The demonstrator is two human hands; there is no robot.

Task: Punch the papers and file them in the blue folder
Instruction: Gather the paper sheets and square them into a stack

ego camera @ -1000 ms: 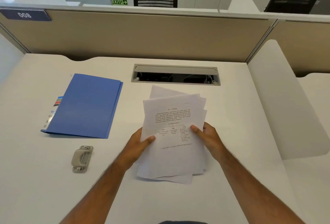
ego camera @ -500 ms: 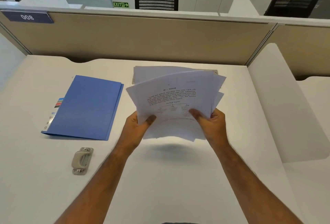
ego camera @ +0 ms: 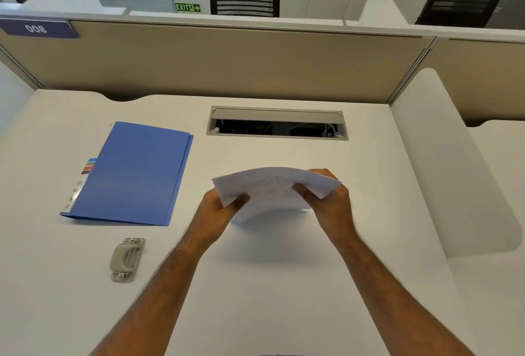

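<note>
A stack of white printed papers (ego camera: 272,188) is held above the desk, tilted steeply so I see it almost edge-on, its lower edge near the desk surface. My left hand (ego camera: 220,213) grips the stack's left side and my right hand (ego camera: 331,205) grips its right side. The blue folder (ego camera: 133,171) lies closed and flat on the desk to the left, with coloured tabs sticking out of its left edge. A beige hole punch (ego camera: 126,259) sits on the desk in front of the folder, left of my left forearm.
A grey cable tray opening (ego camera: 277,124) is set into the desk behind the papers. A tan partition wall (ego camera: 227,63) closes the back of the desk and a white side divider (ego camera: 454,174) stands at the right.
The papers were lifted off the desk, fanned out facing me, then squared together and tipped upright toward the desk. Both hands stayed on the stack's sides.
</note>
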